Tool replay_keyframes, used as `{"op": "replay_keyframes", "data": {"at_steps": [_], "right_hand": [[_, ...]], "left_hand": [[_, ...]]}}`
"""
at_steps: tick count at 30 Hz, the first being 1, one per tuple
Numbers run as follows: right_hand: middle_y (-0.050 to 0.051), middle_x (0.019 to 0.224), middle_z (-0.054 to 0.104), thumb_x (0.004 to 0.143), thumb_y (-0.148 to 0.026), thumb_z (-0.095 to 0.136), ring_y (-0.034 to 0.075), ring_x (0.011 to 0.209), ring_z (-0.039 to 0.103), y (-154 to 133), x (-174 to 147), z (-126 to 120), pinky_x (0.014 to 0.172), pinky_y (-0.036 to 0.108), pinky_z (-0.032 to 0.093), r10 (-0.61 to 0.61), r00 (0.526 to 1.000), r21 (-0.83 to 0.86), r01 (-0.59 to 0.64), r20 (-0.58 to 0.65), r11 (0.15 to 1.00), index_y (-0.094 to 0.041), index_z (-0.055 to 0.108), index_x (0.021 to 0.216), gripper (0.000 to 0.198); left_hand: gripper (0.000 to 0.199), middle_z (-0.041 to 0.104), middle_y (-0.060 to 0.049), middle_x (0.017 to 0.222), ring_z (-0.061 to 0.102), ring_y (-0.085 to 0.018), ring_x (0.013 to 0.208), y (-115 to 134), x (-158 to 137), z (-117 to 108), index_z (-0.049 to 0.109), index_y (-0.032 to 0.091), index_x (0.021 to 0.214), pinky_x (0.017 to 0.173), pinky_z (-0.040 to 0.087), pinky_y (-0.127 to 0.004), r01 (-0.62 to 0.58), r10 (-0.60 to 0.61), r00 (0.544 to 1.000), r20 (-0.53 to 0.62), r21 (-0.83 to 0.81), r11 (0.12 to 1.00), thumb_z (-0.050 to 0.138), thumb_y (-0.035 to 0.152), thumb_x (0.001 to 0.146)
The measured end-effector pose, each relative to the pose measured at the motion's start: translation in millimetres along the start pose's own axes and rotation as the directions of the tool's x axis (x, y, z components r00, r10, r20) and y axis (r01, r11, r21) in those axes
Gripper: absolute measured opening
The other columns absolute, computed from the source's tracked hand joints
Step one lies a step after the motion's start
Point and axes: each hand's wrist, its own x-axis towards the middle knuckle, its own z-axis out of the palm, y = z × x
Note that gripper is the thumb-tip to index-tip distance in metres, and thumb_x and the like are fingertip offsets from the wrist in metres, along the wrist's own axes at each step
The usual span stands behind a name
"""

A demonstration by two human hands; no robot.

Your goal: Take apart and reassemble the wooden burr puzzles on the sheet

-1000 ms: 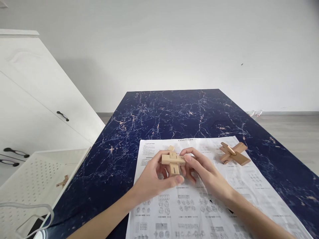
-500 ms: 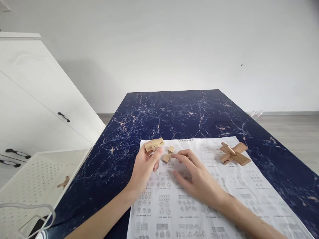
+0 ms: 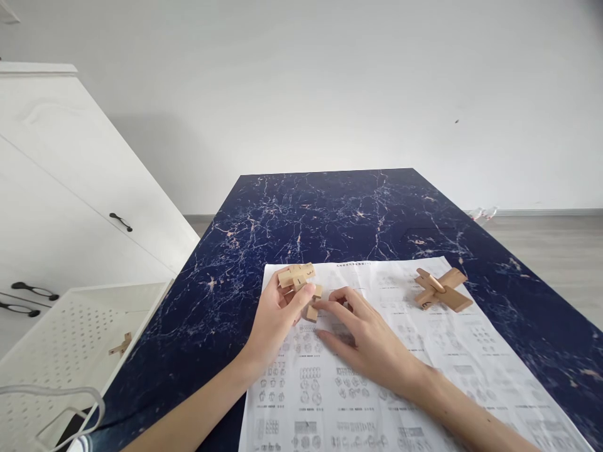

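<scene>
In my left hand (image 3: 277, 309) is a cluster of pale wooden puzzle blocks (image 3: 296, 275), pinched between thumb and fingers, with dark marks on the top faces. Just below it a smaller notched wooden piece (image 3: 311, 312) shows, partly hidden by the left thumb. My right hand (image 3: 370, 329) has its index fingertip against this piece, while the thumb and other fingers are apart. Beneath both hands lies a large white sheet (image 3: 353, 358) printed with rows of small diagrams. Over to the right rests a cross-shaped wooden puzzle assembly (image 3: 440, 290).
The sheet lies on a dark blue marbled table (image 3: 325, 213). At the left are a white cabinet (image 3: 85, 169) and a white perforated tray (image 3: 70, 320) with another wooden piece (image 3: 121, 343) and a cable (image 3: 51, 389).
The notched piece has shifted left and down, closer to the left thumb. My right hand has moved slightly left with it. The held blocks have moved a little right.
</scene>
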Motion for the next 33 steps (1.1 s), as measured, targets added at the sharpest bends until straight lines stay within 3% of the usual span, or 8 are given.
{"op": "replay_keyframes", "data": {"at_steps": [5, 10, 14, 16, 18, 21, 25, 33], "right_hand": [[0.013, 0.132, 0.054, 0.103, -0.028, 0.068, 0.023, 0.092, 0.067, -3.0, 0.1, -3.4, 0.08, 0.046, 0.066, 0.048, 0.997, 0.073, -0.052, 0.057, 0.996, -0.026, 0.068, 0.128, 0.025], [0.015, 0.15, 0.049, 0.102, -0.028, 0.071, 0.026, 0.104, 0.07, -0.1, -1.1, -1.8, 0.087, 0.05, 0.065, 0.057, 0.997, 0.104, -0.063, 0.057, 0.993, -0.026, 0.069, 0.121, 0.019], [0.012, 0.149, 0.059, 0.101, -0.027, 0.071, 0.032, 0.13, 0.065, -0.7, 0.8, -3.5, 0.104, 0.053, 0.059, 0.06, 0.997, 0.198, -0.067, 0.044, 0.978, -0.028, 0.071, 0.117, 0.016], [0.01, 0.145, 0.065, 0.099, -0.03, 0.075, 0.031, 0.129, 0.066, -2.6, 3.4, -6.5, 0.102, 0.051, 0.059, 0.12, 0.992, 0.293, -0.129, 0.05, 0.947, -0.029, 0.071, 0.113, 0.014], [0.009, 0.143, 0.067, 0.096, -0.034, 0.078, 0.029, 0.121, 0.07, -3.8, 6.2, -10.6, 0.099, 0.048, 0.06, 0.209, 0.976, 0.428, -0.216, 0.064, 0.878, -0.028, 0.071, 0.106, 0.014], [0.009, 0.14, 0.068, 0.095, -0.043, 0.081, 0.027, 0.115, 0.071, -1.9, 9.2, -17.1, 0.097, 0.046, 0.06, 0.304, 0.946, 0.661, -0.299, 0.111, 0.689, -0.027, 0.068, 0.106, 0.023], [0.008, 0.133, 0.067, 0.094, -0.052, 0.084, 0.02, 0.094, 0.071, 5.1, 9.5, -22.5, 0.075, 0.035, 0.057, 0.362, 0.914, 0.81, -0.349, 0.183, 0.471, -0.028, 0.065, 0.12, 0.04], [0.006, 0.116, 0.069, 0.093, -0.057, 0.084, 0.013, 0.073, 0.062, 4.1, 10.0, -25.1, 0.061, 0.028, 0.045, 0.329, 0.926, 0.891, -0.298, 0.183, 0.343, -0.027, 0.064, 0.124, 0.048]], "left_hand": [[0.052, 0.05, 0.007, 0.072, 0.037, -0.008, 0.058, -0.2, 0.2, -1.0, 0.065, 0.018, 0.123, 0.053, 0.033, -0.024, -0.005, 0.004, 1.0, 0.018, 0.027, 1.0, 0.081, 0.056, 0.092], [0.053, 0.053, 0.006, 0.076, 0.039, -0.008, 0.059, -0.3, -0.5, -2.1, 0.064, 0.017, 0.125, 0.054, 0.035, -0.024, 0.01, -0.011, 1.0, 0.026, 0.04, 0.999, 0.081, 0.056, 0.092], [0.052, 0.062, 0.002, 0.085, 0.054, -0.011, 0.068, 1.4, -2.0, -1.3, 0.065, 0.02, 0.127, 0.062, 0.045, -0.025, 0.004, -0.006, 0.999, 0.037, 0.038, 0.999, 0.085, 0.05, 0.09], [0.054, 0.067, 0.001, 0.09, 0.063, -0.015, 0.078, 2.4, -3.5, -0.4, 0.064, 0.022, 0.13, 0.07, 0.052, -0.027, 0.005, -0.006, 0.998, 0.066, 0.007, 1.0, 0.088, 0.046, 0.088], [0.058, 0.073, -0.002, 0.099, 0.07, -0.019, 0.09, 3.0, -5.6, 0.6, 0.061, 0.024, 0.135, 0.08, 0.057, -0.031, 0.004, -0.001, 0.995, 0.101, -0.035, 0.999, 0.088, 0.043, 0.088], [0.063, 0.077, -0.006, 0.118, 0.074, -0.023, 0.105, 2.4, -9.1, 1.2, 0.058, 0.027, 0.14, 0.093, 0.059, -0.036, -0.016, 0.028, 0.99, 0.141, -0.083, 0.996, 0.089, 0.039, 0.087], [0.068, 0.077, -0.007, 0.119, 0.074, -0.024, 0.105, 0.4, -13.1, 1.4, 0.056, 0.029, 0.142, 0.091, 0.059, -0.036, -0.028, 0.031, 0.987, 0.155, -0.024, 0.999, 0.092, 0.038, 0.085], [0.074, 0.076, -0.006, 0.111, 0.066, -0.017, 0.081, -3.1, -17.1, 2.9, 0.054, 0.028, 0.143, 0.074, 0.054, -0.031, -0.046, 0.031, 0.981, 0.191, 0.073, 0.996, 0.094, 0.042, 0.081]]}}
